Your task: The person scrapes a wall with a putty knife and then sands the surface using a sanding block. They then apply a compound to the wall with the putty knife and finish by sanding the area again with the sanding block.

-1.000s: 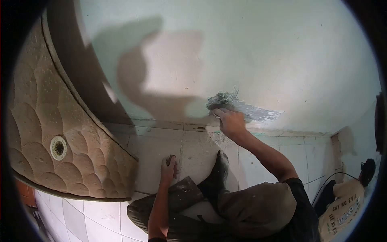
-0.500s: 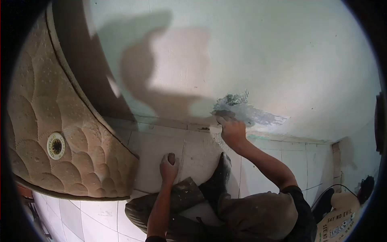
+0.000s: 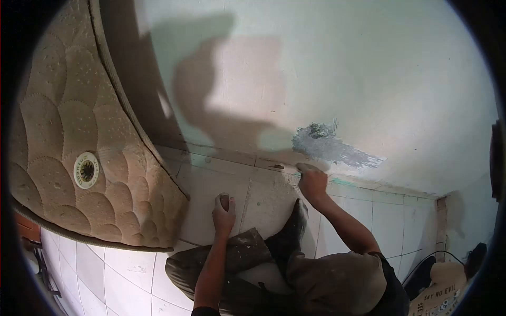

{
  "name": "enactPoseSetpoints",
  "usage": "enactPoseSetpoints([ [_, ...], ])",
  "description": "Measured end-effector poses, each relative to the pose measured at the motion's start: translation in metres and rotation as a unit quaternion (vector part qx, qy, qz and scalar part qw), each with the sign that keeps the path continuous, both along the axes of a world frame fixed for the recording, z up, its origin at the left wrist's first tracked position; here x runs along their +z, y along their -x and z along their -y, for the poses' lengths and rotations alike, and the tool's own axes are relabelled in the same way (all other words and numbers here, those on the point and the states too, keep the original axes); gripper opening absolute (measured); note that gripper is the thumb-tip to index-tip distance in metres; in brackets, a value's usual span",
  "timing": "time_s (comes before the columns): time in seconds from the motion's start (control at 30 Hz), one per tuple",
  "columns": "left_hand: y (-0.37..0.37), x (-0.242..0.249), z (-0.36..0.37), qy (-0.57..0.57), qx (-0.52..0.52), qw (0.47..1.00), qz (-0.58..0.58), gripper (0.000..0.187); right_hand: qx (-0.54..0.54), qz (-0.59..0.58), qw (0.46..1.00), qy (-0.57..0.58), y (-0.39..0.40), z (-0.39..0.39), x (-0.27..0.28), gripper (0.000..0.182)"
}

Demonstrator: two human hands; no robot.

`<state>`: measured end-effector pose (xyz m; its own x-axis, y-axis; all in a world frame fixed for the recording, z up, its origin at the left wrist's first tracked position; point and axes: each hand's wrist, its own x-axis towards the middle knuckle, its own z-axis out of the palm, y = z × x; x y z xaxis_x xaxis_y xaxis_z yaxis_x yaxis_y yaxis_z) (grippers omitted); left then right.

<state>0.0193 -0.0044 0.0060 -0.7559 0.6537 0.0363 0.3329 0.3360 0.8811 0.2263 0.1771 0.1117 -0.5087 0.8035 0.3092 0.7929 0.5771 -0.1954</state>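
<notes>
My left hand (image 3: 224, 216) is raised over the floor tiles, its fingers closed round a small brown lump (image 3: 225, 201). My right hand (image 3: 313, 184) is low at the foot of the wall, below a rough grey patch (image 3: 334, 147). Its fingers are closed, and what they hold, if anything, is too hard to make out. The pale green wall (image 3: 400, 95) rises behind the patch, with a dark shadow on its left part.
A brown quilted mattress (image 3: 58, 137) leans at the left. My bent legs (image 3: 337, 279) and a dark boot (image 3: 292, 224) are on the tiled floor (image 3: 211, 181). At the lower right lie a printed tan item (image 3: 440, 289) and a thin cable (image 3: 445, 253).
My right hand has come down from the grey patch to the wall's foot. My left hand stays closed round the lump. The view has shifted slightly.
</notes>
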Motion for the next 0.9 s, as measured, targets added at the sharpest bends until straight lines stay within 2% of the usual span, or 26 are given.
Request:
enactPoseSetpoints([
  [0.03, 0.000, 0.004, 0.002, 0.025, 0.002, 0.999, 0.028, 0.050, 0.001, 0.002, 1.000, 0.003, 0.001, 0.012, 0.027, 0.031],
  [0.1, 0.000, 0.003, -0.003, 0.031, 0.002, 0.999, 0.021, 0.049, 0.056, -0.148, 0.978, -0.138, 0.011, 0.028, 0.075, 0.032],
  [0.13, -0.001, 0.003, -0.007, 0.031, 0.001, 0.999, 0.011, 0.048, 0.055, -0.145, 0.978, -0.138, 0.016, 0.021, 0.076, 0.032],
  [0.2, -0.005, 0.007, -0.008, 0.051, -0.014, 0.998, 0.020, 0.049, 0.021, -0.045, 0.996, -0.070, 0.021, 0.008, 0.069, 0.035],
  [0.23, -0.005, 0.010, -0.010, 0.069, -0.029, 0.997, 0.021, 0.050, 0.019, -0.042, 0.996, -0.074, 0.019, 0.007, 0.053, 0.035],
  [0.27, -0.002, 0.004, -0.009, 0.063, -0.031, 0.997, 0.020, 0.050, 0.034, -0.067, 0.989, -0.130, 0.020, 0.004, 0.032, 0.037],
  [0.3, 0.000, 0.001, -0.010, 0.033, -0.022, 0.999, -0.006, 0.048, 0.053, -0.091, 0.976, -0.190, 0.025, 0.001, 0.034, 0.038],
  [0.33, -0.005, -0.003, -0.009, 0.010, -0.014, 0.999, -0.028, 0.046, 0.055, -0.086, 0.976, -0.195, 0.024, -0.004, 0.036, 0.038],
  [0.37, -0.009, -0.010, -0.003, 0.017, -0.018, 0.999, -0.023, 0.046, 0.020, -0.033, 0.992, -0.117, 0.020, -0.003, 0.035, 0.039],
  [0.4, -0.009, 0.007, -0.001, 0.020, -0.018, 1.000, -0.006, 0.045, -0.014, 0.015, 0.999, -0.040, 0.020, 0.002, 0.043, 0.039],
  [0.47, -0.004, 0.017, -0.003, 0.019, -0.017, 1.000, 0.005, 0.043, -0.015, -0.019, 0.999, -0.035, 0.018, 0.014, 0.080, 0.040],
  [0.53, -0.002, 0.011, -0.004, 0.013, -0.007, 1.000, 0.015, 0.042, 0.054, -0.131, 0.983, -0.115, 0.015, 0.024, 0.117, 0.041],
  [0.57, -0.002, 0.010, -0.004, 0.014, -0.007, 1.000, 0.016, 0.042, 0.042, -0.132, 0.984, -0.111, 0.015, 0.030, 0.127, 0.041],
  [0.6, -0.002, 0.012, -0.004, 0.013, 0.000, 1.000, 0.019, 0.042, 0.044, -0.132, 0.984, -0.111, 0.016, 0.022, 0.109, 0.041],
  [0.67, -0.002, 0.012, -0.007, 0.009, 0.008, 1.000, 0.024, 0.042, 0.033, -0.009, 0.995, -0.098, 0.017, -0.005, 0.050, 0.037],
  [0.73, 0.000, 0.009, -0.007, -0.010, 0.015, 1.000, 0.025, 0.040, 0.048, -0.018, 0.991, -0.122, 0.017, -0.001, 0.028, 0.037],
  [0.8, -0.001, 0.015, -0.008, -0.019, 0.016, 0.999, 0.033, 0.039, 0.065, -0.025, 0.986, -0.152, 0.017, -0.004, 0.030, 0.037],
  [0.87, -0.003, 0.017, -0.005, -0.024, 0.014, 0.999, 0.037, 0.038, 0.020, 0.030, 0.998, -0.056, 0.016, -0.004, 0.049, 0.042],
  [0.9, -0.003, 0.015, -0.006, -0.025, 0.015, 0.999, 0.034, 0.037, 0.022, 0.027, 0.998, -0.060, 0.016, 0.001, 0.067, 0.042],
])
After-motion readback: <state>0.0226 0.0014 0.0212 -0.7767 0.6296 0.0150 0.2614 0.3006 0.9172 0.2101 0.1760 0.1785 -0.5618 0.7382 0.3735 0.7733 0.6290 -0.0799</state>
